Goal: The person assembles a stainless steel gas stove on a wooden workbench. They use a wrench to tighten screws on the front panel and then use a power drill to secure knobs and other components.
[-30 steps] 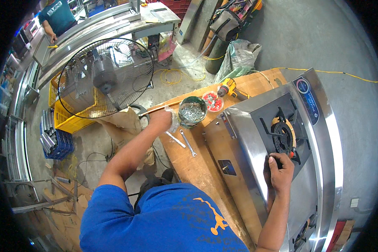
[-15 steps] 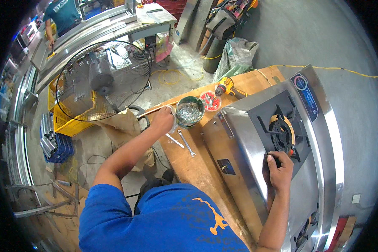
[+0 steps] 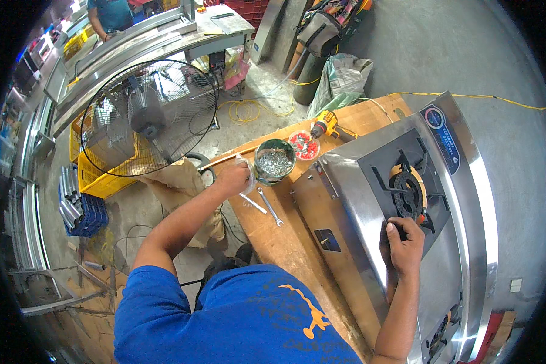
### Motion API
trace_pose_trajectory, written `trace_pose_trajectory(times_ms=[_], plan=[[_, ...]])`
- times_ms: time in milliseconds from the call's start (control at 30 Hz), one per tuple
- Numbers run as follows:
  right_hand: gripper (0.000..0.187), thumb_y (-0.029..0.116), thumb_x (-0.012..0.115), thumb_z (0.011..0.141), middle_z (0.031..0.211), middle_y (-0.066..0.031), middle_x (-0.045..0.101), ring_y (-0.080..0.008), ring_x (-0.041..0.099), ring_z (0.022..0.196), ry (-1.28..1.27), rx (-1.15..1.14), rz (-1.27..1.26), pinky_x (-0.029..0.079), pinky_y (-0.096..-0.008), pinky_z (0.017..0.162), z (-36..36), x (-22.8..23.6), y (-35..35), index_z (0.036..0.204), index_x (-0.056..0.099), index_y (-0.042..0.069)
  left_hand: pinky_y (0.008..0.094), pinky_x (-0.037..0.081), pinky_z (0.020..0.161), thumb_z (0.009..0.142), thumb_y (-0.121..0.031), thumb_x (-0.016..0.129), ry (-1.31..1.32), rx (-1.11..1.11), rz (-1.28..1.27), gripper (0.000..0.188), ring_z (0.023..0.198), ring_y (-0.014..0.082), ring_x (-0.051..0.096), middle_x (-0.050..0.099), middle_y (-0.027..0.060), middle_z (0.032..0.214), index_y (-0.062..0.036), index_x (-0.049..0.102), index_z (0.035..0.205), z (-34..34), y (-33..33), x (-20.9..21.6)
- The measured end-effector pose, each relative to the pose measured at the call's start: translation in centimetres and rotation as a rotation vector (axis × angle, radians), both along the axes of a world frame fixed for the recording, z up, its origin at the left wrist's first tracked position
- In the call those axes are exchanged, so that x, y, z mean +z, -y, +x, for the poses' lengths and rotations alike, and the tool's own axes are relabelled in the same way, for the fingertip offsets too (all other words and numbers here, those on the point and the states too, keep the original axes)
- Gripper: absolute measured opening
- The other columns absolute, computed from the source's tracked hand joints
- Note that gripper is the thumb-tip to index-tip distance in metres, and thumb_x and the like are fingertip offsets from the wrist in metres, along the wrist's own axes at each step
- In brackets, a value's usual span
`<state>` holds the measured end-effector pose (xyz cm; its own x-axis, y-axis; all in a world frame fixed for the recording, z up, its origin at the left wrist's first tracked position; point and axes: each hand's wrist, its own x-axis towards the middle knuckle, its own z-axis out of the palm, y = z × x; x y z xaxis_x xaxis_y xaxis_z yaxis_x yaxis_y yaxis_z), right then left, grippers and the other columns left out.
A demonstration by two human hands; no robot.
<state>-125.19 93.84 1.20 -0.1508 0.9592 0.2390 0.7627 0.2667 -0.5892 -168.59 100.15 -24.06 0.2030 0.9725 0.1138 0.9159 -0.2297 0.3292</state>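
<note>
My left hand (image 3: 232, 179) is at a small clear plastic bag (image 3: 249, 167), its fingers closed and partly hidden by the film. Right beside the bag stands a dark green tub (image 3: 274, 162) full of small shiny metal hardware. My right hand (image 3: 404, 238) rests on the steel top of a gas stove (image 3: 370, 200), near the front of a black burner (image 3: 408, 193). Its fingers are curled with the thumb pressed against them; whatever they may hold is hidden.
A clear tub of red and silver pieces (image 3: 304, 145) and a yellow cordless drill (image 3: 326, 124) sit behind the green tub. A wrench (image 3: 270, 207) lies on the wooden bench (image 3: 297, 242). Left stands a caged fan (image 3: 148, 118). A co-worker (image 3: 110, 17) is at the far left.
My left hand has shifted slightly down and toward me at the plastic bag. My right hand stays put. The far co-worker has moved to the right.
</note>
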Motion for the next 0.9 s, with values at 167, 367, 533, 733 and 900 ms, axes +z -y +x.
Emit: trace_pose_trajectory(times_ms=[167, 367, 533, 733, 900], plan=[[0.014, 0.011, 0.069, 0.086, 0.081, -0.0135, 0.065, -0.0270, 0.063, 0.076, -0.011, 0.006, 0.010, 0.048, -0.0347, 0.072, 0.0, -0.2, 0.1, 0.094, 0.070, 0.001, 0.0483, 0.055, 0.075, 0.079, -0.010, 0.060, -0.119, 0.124, -0.034, 0.014, 0.084, 0.0357, 0.069, 0.068, 0.0180, 0.097, -0.0007, 0.071, 0.083, 0.3, 0.0, 0.1], [0.014, 0.012, 0.070, 0.086, 0.082, -0.0139, 0.066, -0.0276, 0.064, 0.077, -0.003, 0.007, 0.012, 0.048, -0.0350, 0.072, 0.3, -0.1, 0.0, 0.095, 0.070, 0.001, 0.0459, 0.057, 0.072, 0.078, -0.010, 0.062, -0.240, 0.198, -0.041, 0.014, 0.082, 0.0313, 0.072, 0.071, 0.0182, 0.094, -0.0013, 0.073, 0.082, 1.4, -0.7, 0.7], [0.014, 0.011, 0.070, 0.085, 0.083, -0.0146, 0.066, -0.0288, 0.064, 0.077, 0.003, -0.009, -0.003, 0.049, -0.0356, 0.072, 0.5, 0.0, -0.3, 0.094, 0.070, 0.001, 0.0444, 0.058, 0.069, 0.078, -0.007, 0.063, -0.247, 0.262, -0.228, 0.014, 0.081, 0.0325, 0.073, 0.073, 0.0186, 0.090, -0.0031, 0.075, 0.084, 2.6, -2.1, 1.7], [0.013, 0.009, 0.069, 0.084, 0.083, -0.0146, 0.067, -0.0298, 0.065, 0.078, -0.016, 0.019, 0.010, 0.050, -0.0363, 0.073, 0.4, 0.2, -0.1, 0.094, 0.070, 0.001, 0.0449, 0.058, 0.074, 0.078, -0.009, 0.065, -0.153, 0.294, -0.313, 0.015, 0.087, 0.0357, 0.073, 0.073, 0.0207, 0.092, -0.0020, 0.075, 0.087, 2.8, -3.2, 1.6], [0.014, 0.011, 0.069, 0.084, 0.085, -0.0148, 0.067, -0.0301, 0.065, 0.079, -0.015, 0.008, 0.008, 0.050, -0.0365, 0.075, 0.7, 0.5, 0.4, 0.095, 0.070, 0.001, 0.0465, 0.058, 0.077, 0.075, -0.009, 0.067, -0.107, 0.304, -0.349, 0.017, 0.090, 0.0391, 0.071, 0.072, 0.0227, 0.094, 0.0001, 0.074, 0.087, 2.3, -3.2, 1.4]])
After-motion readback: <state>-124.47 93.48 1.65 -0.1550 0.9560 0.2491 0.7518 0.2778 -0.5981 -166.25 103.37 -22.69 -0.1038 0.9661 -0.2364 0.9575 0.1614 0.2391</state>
